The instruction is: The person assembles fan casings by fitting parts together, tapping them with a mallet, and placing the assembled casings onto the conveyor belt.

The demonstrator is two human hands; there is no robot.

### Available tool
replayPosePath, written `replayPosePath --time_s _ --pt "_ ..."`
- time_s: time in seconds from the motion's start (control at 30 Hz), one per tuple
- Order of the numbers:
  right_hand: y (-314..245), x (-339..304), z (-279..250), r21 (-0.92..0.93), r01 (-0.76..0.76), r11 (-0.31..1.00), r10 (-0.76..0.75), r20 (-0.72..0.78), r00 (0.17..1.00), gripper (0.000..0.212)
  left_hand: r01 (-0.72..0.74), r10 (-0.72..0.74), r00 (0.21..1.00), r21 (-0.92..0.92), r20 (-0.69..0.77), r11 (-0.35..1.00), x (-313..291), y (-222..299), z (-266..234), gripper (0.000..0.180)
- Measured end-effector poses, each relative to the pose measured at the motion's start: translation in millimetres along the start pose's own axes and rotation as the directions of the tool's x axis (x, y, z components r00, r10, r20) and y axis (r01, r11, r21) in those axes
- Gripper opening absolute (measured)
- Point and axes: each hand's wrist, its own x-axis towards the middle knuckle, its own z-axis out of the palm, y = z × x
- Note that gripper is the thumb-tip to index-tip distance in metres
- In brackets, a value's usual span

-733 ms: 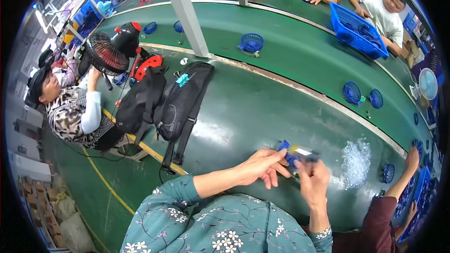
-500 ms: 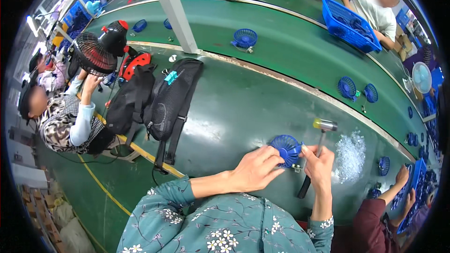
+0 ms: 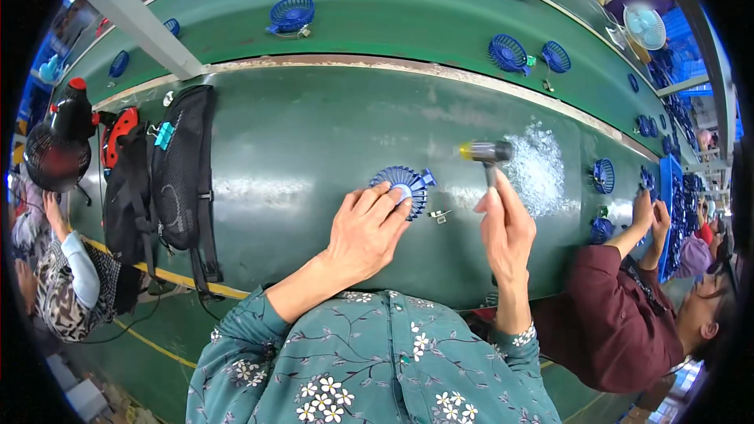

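Note:
My left hand [image 3: 365, 232] bends its fingers over a blue plastic fan housing [image 3: 419, 202] lying on the green tabletop, and holds it down. A pale round piece [image 3: 403, 191] shows at the housing's centre by my fingertips. Beside it on the table lies a small metal and white part [image 3: 441, 217], seemingly wired to the housing. My right hand [image 3: 509, 232], closed around the handle of a hammer [image 3: 488, 152], is to the right of the housing. The hammer has a grey head with a yellow face, raised apart from the housing.
A heap of small clear pieces [image 3: 540, 173] lies right of the hammer. Black bags [image 3: 182, 169] and a black fan [image 3: 59, 153] are at left. Beyond a ledge, a green conveyor [image 3: 393, 20] carries several blue housings. A co-worker in a maroon sleeve [image 3: 605, 283] works close at right.
My right hand has let go of the housing and moved right of it, now gripping the hammer. My left hand stays on the housing. The whole view has shifted and turned.

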Motion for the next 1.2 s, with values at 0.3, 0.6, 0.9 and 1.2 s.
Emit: replayPosePath --time_s 0.3,0.6,0.9,1.2 --pt "53.1 -6.2 -7.3 -0.211 -0.196 0.958 0.218 0.088 0.972 0.025 -0.008 0.008 0.998 -0.001 0.07 1.0 -5.0 1.4 -14.5 0.038" --pt "81.4 40.4 -13.2 -0.397 -0.165 0.903 0.135 -0.103 0.985 0.017 0.096 -0.088 0.993 -0.098 0.08 0.991 9.3 -0.3 -27.4 0.037" --pt "54.5 42.9 -1.1 -0.32 -0.203 0.925 0.182 -0.096 0.979 0.017 0.138 -0.161 0.966 0.124 0.202 0.983 20.7 5.5 -17.2 0.078" --pt "20.3 23.7 -14.8 0.578 -0.541 0.611 0.426 0.336 0.84 0.013 0.214 -0.193 0.971 -0.158 0.139 0.964 22.9 0.6 -9.8 0.076"
